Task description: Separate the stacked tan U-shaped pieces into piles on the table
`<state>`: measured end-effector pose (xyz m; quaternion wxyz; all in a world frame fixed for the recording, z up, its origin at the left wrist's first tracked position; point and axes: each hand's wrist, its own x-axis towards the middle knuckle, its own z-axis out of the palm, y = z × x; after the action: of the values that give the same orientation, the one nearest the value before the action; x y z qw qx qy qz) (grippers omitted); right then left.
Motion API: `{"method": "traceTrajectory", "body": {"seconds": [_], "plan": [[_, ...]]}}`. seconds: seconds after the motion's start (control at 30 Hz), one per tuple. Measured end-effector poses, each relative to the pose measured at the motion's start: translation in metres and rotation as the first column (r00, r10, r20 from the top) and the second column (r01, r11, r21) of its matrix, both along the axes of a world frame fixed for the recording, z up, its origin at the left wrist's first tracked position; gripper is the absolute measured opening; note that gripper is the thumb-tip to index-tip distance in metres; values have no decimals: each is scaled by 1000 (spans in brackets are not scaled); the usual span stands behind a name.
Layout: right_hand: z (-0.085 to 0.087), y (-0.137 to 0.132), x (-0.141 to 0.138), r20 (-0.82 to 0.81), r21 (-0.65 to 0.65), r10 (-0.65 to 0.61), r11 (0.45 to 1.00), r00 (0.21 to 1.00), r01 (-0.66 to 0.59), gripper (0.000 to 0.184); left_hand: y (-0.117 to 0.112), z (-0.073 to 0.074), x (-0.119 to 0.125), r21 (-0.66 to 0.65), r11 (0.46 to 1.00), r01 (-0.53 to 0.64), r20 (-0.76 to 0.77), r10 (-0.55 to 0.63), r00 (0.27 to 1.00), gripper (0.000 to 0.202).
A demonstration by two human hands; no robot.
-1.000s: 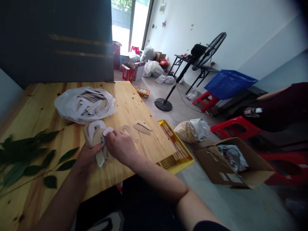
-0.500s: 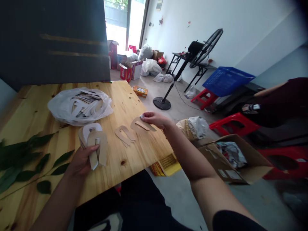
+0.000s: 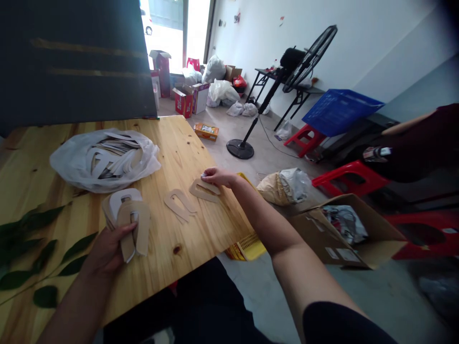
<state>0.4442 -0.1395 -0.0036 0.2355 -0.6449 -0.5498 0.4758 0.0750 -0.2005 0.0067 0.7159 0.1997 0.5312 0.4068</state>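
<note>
We find a wooden table (image 3: pixel 182 157) bearing a white plastic bag (image 3: pixel 68 165) of cardboard cutouts (image 3: pixel 107 162) at far left, a leafy green branch (image 3: pixel 16 279) at near left, and two U-shaped cardboard pieces (image 3: pixel 177 193) right of center.

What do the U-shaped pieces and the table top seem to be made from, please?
The U-shaped pieces look like thin cardboard, matte brown with plain cut edges; the stack in the left hand includes a paler, perhaps white-faced one. The table top looks like solid pine with a clear finish, judging by its knots, yellow grain and slight sheen.
</note>
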Motion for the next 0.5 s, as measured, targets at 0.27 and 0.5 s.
{"method": "traceTrajectory", "body": {"seconds": [0.27, 0.5], "plan": [[-3, 2, -6, 333, 99, -32, 995, 943, -1, 6, -1, 4, 3, 26, 1000, 5, 13, -6, 1000, 34], [-6, -19, -14, 616, 199, -25, 972, 788, -125, 15, 0, 1, 0, -8, 1000, -29, 68, 29, 997, 31]]}}
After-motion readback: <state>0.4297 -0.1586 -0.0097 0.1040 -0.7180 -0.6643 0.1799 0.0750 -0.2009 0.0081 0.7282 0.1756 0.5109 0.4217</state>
